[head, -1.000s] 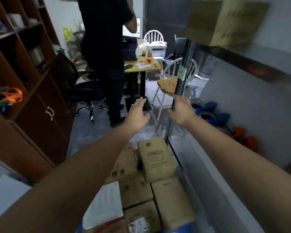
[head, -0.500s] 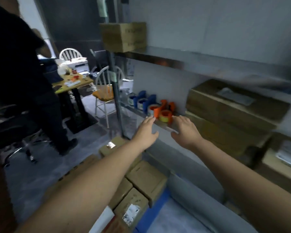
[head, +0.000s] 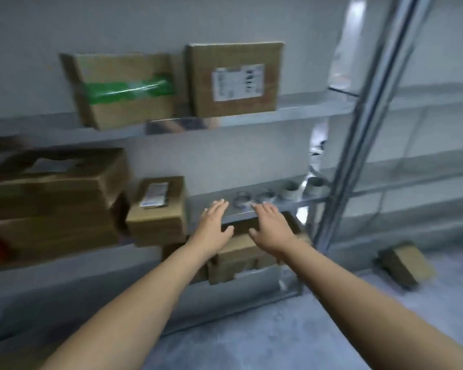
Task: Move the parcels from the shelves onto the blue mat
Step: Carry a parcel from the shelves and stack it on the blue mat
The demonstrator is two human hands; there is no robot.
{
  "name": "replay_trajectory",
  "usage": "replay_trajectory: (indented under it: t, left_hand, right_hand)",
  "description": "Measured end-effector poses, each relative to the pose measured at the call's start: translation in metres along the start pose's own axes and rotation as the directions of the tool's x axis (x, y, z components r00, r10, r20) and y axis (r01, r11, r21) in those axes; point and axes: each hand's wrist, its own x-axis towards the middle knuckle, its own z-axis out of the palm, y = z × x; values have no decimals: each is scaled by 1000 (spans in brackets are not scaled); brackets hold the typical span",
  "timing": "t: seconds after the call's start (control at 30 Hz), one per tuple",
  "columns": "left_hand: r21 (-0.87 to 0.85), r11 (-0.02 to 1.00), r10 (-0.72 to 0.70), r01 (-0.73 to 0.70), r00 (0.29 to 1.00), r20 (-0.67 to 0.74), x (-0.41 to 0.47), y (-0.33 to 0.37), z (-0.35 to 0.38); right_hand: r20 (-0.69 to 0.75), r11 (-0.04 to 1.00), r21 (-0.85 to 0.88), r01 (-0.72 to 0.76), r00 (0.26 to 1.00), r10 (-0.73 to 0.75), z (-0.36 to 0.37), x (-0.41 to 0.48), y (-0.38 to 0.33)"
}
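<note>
I face a grey metal shelving unit (head: pixel 292 108). On its upper shelf stand a cardboard parcel with green tape (head: pixel 123 89) and a parcel with a white label (head: pixel 234 78). The middle shelf holds a small labelled parcel (head: pixel 158 209) and a big stack of boxes (head: pixel 51 198) at the left. A further parcel (head: pixel 241 257) lies on the lowest shelf, partly behind my hands. My left hand (head: pixel 213 225) and my right hand (head: pixel 271 227) are stretched out side by side, fingers straight, holding nothing, in front of the middle shelf's edge. The blue mat is out of view.
Several tape rolls (head: pixel 267 197) sit on the middle shelf just beyond my fingertips. A metal upright (head: pixel 358 145) runs up at the right. A small box (head: pixel 404 263) lies on the grey floor at the right.
My view has swung right from the room and the parcels on the floor to the shelves. Both hands stay stretched out and hold nothing.
</note>
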Motion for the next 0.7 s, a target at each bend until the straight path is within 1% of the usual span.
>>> replay_trajectory:
  t: [0.07, 0.13, 0.2, 0.3, 0.4, 0.53, 0.6, 0.7]
  left_hand:
    - [-12, 996, 92, -91, 994, 64, 22, 58, 57]
    - [-44, 982, 190, -186, 973, 132, 36, 115, 109]
    - [-67, 955, 295, -288, 936, 193, 40, 162, 154]
    - [-120, 904, 427, -410, 852, 305, 42, 221, 218]
    - [-152, 875, 481, -460, 786, 389, 50, 269, 273]
    - [-213, 850, 523, -482, 724, 449, 71, 316, 335]
    - [-233, 845, 531, -482, 701, 476, 88, 332, 363]
    - [-253, 845, 531, -471, 680, 506, 123, 349, 406]
  right_hand:
    - [-51, 993, -21, -119, 992, 117, -29, -30, 73]
    - [-90, 968, -19, -250, 965, 248, -54, -63, 139]
    - [-110, 925, -2, -380, 919, 378, -72, -98, 193]
    - [-102, 835, 48, -548, 829, 550, -90, -153, 261]
    - [-111, 736, 104, -669, 728, 677, -100, -199, 319]
    - [-60, 614, 143, -776, 612, 788, -112, -231, 385]
    - [-48, 575, 166, -801, 576, 816, -117, -232, 417]
    - [-47, 540, 181, -822, 541, 839, -124, -219, 465]
